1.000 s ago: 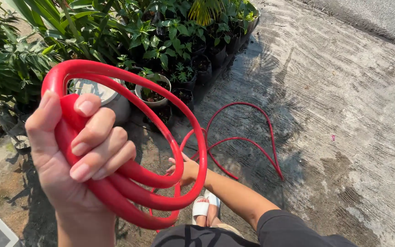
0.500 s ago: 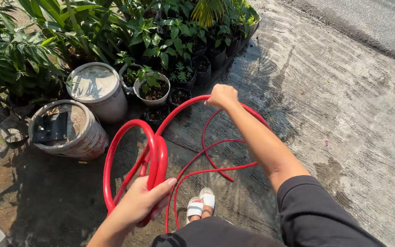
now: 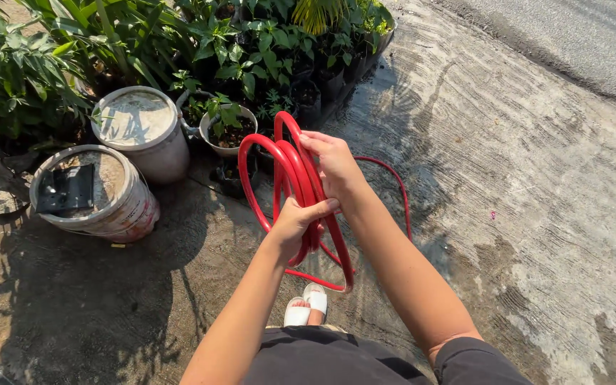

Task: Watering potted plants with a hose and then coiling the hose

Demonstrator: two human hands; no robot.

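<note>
The red hose [image 3: 295, 187] hangs in front of you as a bundle of upright loops, held up in the air between your two hands over the wet concrete ground [image 3: 536, 185], with one strand trailing off to the right and curving down to the pavement behind your right forearm. Your left hand [image 3: 295, 227] is wrapped shut around the gathered loops low on the bundle, fingers curled over the strands and thumb across the top, the forearm reaching up and forward from the bottom of the view. Your right hand [image 3: 335, 162] sits higher, just above the left, fingers closed on the top strand of the coil, the wrist bent slightly inward and the arm stretched out long from the dark sleeve at your elbow. The two hands are nearly touching; whether they actually meet is hard to say from this angle. Below the hanging loops your feet show in white sandals [image 3: 306, 309]. To the left stand two pale buckets [image 3: 128, 207], the nearer one carrying a dark flat object on its filling, and behind them a small pot with a seedling [image 3: 231, 132] and a bank of leafy potted plants [image 3: 251, 43] along the edge of the pavement.
</note>
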